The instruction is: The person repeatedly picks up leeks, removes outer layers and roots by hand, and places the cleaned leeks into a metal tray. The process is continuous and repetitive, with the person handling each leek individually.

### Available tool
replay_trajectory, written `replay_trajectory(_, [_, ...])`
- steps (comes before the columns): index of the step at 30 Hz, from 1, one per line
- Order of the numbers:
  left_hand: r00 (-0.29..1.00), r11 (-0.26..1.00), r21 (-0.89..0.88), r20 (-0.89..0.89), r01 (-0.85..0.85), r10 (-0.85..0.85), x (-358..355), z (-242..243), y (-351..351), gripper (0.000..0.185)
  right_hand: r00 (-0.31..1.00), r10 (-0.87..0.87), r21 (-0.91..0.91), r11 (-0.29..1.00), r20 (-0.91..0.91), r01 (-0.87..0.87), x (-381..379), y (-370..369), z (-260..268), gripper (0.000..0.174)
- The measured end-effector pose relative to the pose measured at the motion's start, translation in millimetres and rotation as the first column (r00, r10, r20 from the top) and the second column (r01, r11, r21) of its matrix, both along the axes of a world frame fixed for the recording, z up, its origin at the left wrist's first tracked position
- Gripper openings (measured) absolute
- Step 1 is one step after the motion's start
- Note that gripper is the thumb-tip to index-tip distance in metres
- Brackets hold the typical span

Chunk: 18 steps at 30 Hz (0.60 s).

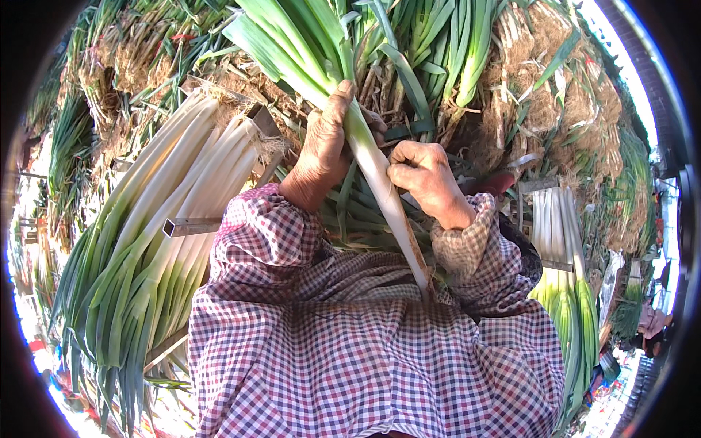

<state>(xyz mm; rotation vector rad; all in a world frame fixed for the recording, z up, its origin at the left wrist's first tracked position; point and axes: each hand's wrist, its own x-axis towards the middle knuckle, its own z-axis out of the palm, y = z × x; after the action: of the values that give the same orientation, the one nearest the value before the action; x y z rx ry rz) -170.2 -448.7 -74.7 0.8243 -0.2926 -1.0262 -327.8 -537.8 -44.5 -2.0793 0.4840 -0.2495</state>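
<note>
A thick leek (378, 169) slants across the middle, its green leaves towards the top and its root end low against my checked clothing. My left hand (323, 139) is wrapped around it where the green meets the white, thumb on top. Beside the white shaft, my right hand (424, 172) has its fingers curled, with thumb and forefinger pinched at the shaft's edge; whether they grip a thin outer layer cannot be told. A brownish strip runs down the lower shaft on its right side.
Cleaned leeks (170, 180) lie in a metal rack at my left, leaves hanging down. Another rack at the right holds more white-stemmed leeks (553, 230). Untrimmed leeks with dry, fibrous roots (569, 104) are heaped ahead and around. A square metal tube end (170, 227) sticks out near my left sleeve.
</note>
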Motion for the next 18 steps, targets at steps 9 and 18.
replay_trajectory(9, [0.975,0.912,-0.362,-0.038,0.192,-0.220,-6,17,-3,0.060,0.957,0.141,0.354,0.934,-0.252,-0.044,-10,4,-80,0.023])
replay_trajectory(18, [0.975,0.893,-0.450,-0.187,0.021,-0.117,34,11,5,0.057,0.589,-0.219,-0.425,0.873,-0.778,-0.237,-200,0,-218,0.030])
